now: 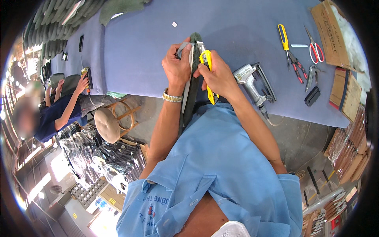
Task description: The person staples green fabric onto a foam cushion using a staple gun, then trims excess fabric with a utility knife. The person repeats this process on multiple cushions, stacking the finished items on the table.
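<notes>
My left hand [176, 68] is closed around a long, narrow dark green padded piece [192, 94] with a pale strip along its edge. The piece stands on its side at the table's near edge, its lower end reaching my lap. In my right hand [221, 77] is a yellow utility knife [212, 96], its blade end up against the upper part of the padded piece. The exact contact of the blade is hard to make out. Just right of that hand, a silver staple gun [248, 79] lies on the blue table [146, 35] with a hose attached.
At the right lie a yellow screwdriver [282, 36], pliers [297, 66], scissors [314, 50], a grey folding tool [311, 78] and a cardboard box [328, 37]. Green padded pieces [59, 19] are piled at the far left. A co-worker [59, 108] holds a power tool beside a stool [107, 125].
</notes>
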`<state>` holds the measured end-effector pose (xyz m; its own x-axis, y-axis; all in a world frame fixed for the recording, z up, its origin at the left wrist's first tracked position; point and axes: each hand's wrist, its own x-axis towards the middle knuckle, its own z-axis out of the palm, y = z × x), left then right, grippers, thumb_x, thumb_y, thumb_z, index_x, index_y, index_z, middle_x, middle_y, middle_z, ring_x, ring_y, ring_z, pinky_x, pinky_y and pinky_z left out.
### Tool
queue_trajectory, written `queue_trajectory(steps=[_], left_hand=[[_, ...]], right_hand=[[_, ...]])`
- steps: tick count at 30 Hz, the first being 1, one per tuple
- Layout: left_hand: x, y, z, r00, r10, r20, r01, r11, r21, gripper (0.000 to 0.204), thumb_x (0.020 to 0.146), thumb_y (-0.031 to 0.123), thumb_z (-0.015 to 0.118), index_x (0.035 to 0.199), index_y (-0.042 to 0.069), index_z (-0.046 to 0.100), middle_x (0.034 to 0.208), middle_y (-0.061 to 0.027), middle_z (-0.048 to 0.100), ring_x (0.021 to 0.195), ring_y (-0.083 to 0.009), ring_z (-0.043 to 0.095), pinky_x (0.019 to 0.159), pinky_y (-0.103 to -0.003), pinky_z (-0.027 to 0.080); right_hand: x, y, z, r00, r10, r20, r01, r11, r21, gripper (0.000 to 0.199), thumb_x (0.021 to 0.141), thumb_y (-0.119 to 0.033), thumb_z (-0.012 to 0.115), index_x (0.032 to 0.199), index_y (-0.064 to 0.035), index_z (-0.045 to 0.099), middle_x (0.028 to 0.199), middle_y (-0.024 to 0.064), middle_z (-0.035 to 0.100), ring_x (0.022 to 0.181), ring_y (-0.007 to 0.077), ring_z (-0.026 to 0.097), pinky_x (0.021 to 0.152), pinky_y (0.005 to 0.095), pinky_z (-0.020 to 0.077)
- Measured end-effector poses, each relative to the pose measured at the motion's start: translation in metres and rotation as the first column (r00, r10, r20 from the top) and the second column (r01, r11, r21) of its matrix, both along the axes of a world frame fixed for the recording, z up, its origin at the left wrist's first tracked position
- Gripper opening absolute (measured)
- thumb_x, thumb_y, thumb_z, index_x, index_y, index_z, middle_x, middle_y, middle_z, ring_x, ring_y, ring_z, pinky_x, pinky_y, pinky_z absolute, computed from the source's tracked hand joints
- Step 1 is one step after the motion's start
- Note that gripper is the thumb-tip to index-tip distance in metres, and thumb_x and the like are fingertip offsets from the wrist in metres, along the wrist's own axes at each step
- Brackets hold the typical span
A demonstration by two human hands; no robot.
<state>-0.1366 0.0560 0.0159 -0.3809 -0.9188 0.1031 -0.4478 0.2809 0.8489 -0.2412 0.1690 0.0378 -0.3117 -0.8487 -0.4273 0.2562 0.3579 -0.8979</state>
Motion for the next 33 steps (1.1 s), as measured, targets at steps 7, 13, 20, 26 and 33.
queue_trajectory(steps=[7,13,20,26,33], left_hand=[[-0.002,-0.002,-0.006,0.998,0.003,-0.066,-0.003,1.0,-0.007,0.024,0.097,0.02,0.074,0.091,-0.003,0.07,0.099,-0.0084,0.081,0.073,-0.0062,0.061,0.066,-0.028,0.053],[-0.003,-0.001,-0.004,1.0,-0.009,-0.018,0.009,1.0,-0.011,0.021,0.097,0.016,0.074,0.094,-0.004,0.07,0.106,-0.0118,0.081,0.077,-0.0093,0.067,0.07,-0.029,0.055],[-0.001,-0.002,-0.006,0.999,-0.002,-0.039,0.001,1.0,-0.014,0.024,0.096,0.022,0.076,0.093,-0.002,0.072,0.097,-0.008,0.081,0.075,-0.0071,0.063,0.067,-0.028,0.052],[-0.004,0.0,0.002,1.0,-0.003,-0.018,0.003,1.0,0.018,0.022,0.096,0.017,0.075,0.092,-0.004,0.07,0.106,-0.0118,0.081,0.077,-0.009,0.067,0.069,-0.029,0.055],[-0.004,-0.003,-0.009,0.998,0.007,-0.066,-0.004,0.999,0.046,0.022,0.095,0.017,0.076,0.092,-0.004,0.07,0.102,-0.0108,0.081,0.074,-0.0077,0.063,0.067,-0.028,0.053]], right_hand=[[0.002,-0.006,0.001,1.0,-0.005,0.025,0.004,0.999,0.037,0.027,0.098,-0.016,0.055,0.113,0.0035,0.046,0.087,0.0153,0.069,0.05,0.0196,0.065,0.046,0.0335,0.0506],[-0.001,-0.01,-0.002,1.0,0.017,0.008,-0.017,0.998,0.067,0.025,0.098,-0.016,0.055,0.11,0.0033,0.045,0.086,0.0152,0.068,0.051,0.02,0.065,0.047,0.0337,0.0509],[0.0,-0.013,-0.004,1.0,0.016,0.001,-0.016,0.998,0.054,0.024,0.099,-0.016,0.055,0.109,0.0031,0.045,0.083,0.0138,0.067,0.05,0.0197,0.064,0.046,0.0334,0.0507],[-0.002,-0.015,-0.007,1.0,0.028,0.01,-0.028,0.999,0.044,0.024,0.099,-0.017,0.055,0.106,0.0026,0.043,0.079,0.012,0.064,0.049,0.0193,0.063,0.044,0.0337,0.0493],[-0.004,-0.018,-0.016,0.995,0.082,-0.053,-0.079,0.995,0.058,0.024,0.099,-0.016,0.055,0.105,0.0037,0.042,0.073,0.011,0.058,0.047,0.021,0.063,0.042,0.0361,0.0485]])
